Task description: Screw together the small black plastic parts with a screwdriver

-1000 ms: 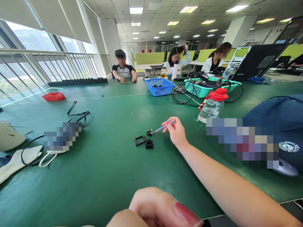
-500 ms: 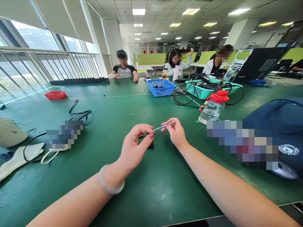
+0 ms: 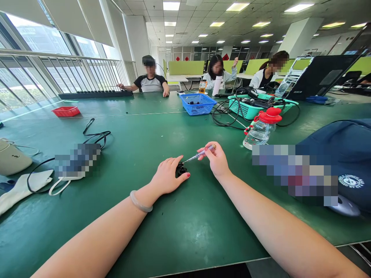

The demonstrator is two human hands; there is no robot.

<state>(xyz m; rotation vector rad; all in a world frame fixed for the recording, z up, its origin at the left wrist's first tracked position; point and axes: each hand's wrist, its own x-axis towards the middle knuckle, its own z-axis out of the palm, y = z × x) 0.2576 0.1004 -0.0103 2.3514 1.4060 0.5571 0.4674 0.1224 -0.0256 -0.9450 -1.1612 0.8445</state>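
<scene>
My right hand [image 3: 216,160] grips a screwdriver [image 3: 199,154] with a clear handle, its thin shaft slanting down to the left. The tip meets or hovers just over a small black part [image 3: 181,169] on the green tabletop; contact is too small to make out. My left hand [image 3: 168,175] lies low at that part, thumb on the near side and fingers on the far side, holding it against the table. The hand covers some of the black part, so its exact kind is unclear.
Ahead stand a blue basket [image 3: 198,104] with black pieces and a green basket [image 3: 246,108] of cables. A red-lidded bottle [image 3: 262,129] and a dark blue backpack [image 3: 342,154] are on the right. A red tray [image 3: 66,111] sits far left. Several people sit across the table.
My left hand has dropped from near the screwdriver's tip down onto the black part. The screwdriver now slants more steeply towards that part; my right hand stays almost in place.
</scene>
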